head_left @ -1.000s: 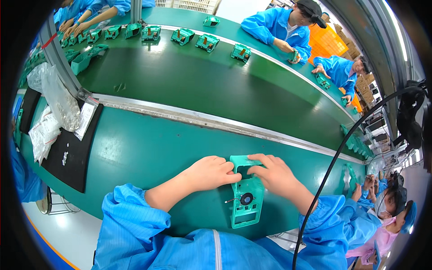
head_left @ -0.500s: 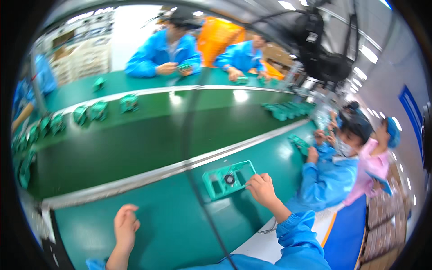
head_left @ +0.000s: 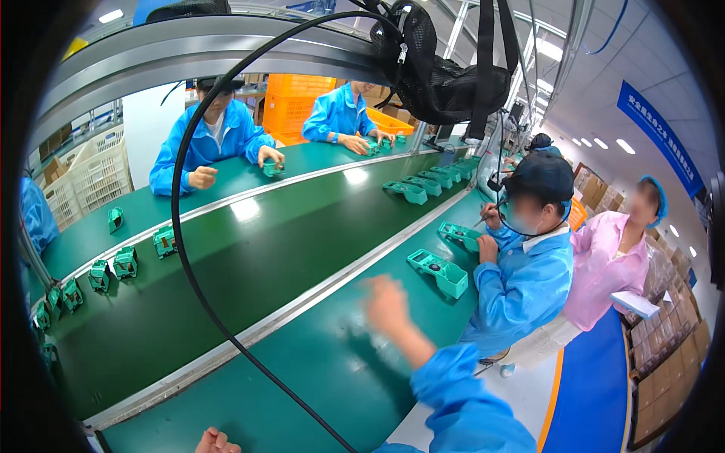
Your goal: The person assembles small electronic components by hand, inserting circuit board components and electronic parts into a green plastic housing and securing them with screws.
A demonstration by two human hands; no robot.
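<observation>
Green housing [head_left: 439,272] now nearer the co-worker [head_left: 529,264], clear of right hand [head_left: 389,306], fingers loosely parted, empty; left hand [head_left: 217,442], grip unclear.

My right hand [head_left: 387,302] showing only as a blur — the lower edge cutting off most of my left hand [head_left: 217,442], a black cable [head_left: 175,198] hiding part of the belt [head_left: 302,241], a co-worker's hand [head_left: 494,218] holding a slim thing [head_left: 481,222] too small to tell
</observation>
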